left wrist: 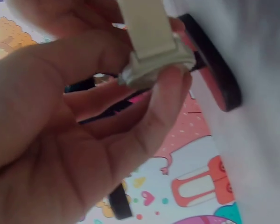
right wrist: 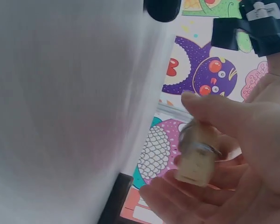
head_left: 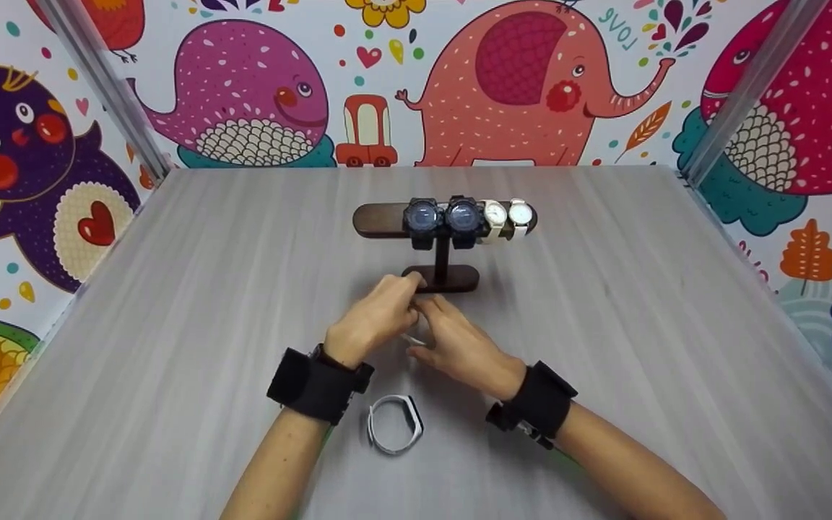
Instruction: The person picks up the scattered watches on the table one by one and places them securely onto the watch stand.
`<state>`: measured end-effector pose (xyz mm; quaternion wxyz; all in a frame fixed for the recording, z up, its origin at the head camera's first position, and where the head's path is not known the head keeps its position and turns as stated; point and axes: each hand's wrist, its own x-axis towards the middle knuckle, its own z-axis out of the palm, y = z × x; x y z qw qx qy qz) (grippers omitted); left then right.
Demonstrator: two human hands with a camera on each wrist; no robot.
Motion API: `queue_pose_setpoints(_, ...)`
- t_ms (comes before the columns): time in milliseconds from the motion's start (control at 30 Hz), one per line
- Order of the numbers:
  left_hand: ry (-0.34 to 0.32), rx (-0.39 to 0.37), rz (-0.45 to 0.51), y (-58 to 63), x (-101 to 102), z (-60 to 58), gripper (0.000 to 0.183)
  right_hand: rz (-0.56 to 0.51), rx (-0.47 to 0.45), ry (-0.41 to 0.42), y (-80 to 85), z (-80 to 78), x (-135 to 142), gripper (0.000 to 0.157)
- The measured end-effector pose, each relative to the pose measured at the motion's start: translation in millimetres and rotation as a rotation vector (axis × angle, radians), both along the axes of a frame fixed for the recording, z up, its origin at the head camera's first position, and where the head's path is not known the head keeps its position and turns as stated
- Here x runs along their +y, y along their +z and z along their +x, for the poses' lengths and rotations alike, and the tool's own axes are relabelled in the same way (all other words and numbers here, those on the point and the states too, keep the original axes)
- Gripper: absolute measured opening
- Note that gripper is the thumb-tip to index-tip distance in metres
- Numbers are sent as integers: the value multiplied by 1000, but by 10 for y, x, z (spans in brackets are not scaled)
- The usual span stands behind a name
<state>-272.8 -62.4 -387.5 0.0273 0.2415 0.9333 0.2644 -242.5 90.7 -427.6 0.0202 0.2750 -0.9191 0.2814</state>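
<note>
My left hand (head_left: 375, 318) pinches the case of a cream-strapped wristwatch (left wrist: 154, 60) between thumb and finger, just in front of the stand's foot. The strap rises from the case in the left wrist view. Facing it, my right hand (head_left: 470, 352) is around the watch strap (right wrist: 196, 168), thumb and fingers apart, the fingers fairly straight behind it. The dial is hidden. Behind the hands stands a dark wooden T-shaped watch stand (head_left: 380, 218). Its bar carries two black watches (head_left: 424, 217) and two pale-strapped watches (head_left: 521, 214), all right of its left end.
A white fitness band (head_left: 414, 415) with a dark display stands in a loop on the grey table (head_left: 206, 289), between my forearms. Walls with cartoon animals (head_left: 517, 87) and metal corner posts (head_left: 102, 87) border the table at the back and sides.
</note>
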Motion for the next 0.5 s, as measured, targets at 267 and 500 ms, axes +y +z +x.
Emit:
queue_pose_setpoints(267,18,108,52,88,45,107,25,22,168,-63,69,33,44,60)
queue_pose_setpoints(500,90,170,5,177,83,186,22,1,170,-90,214,58,82,63)
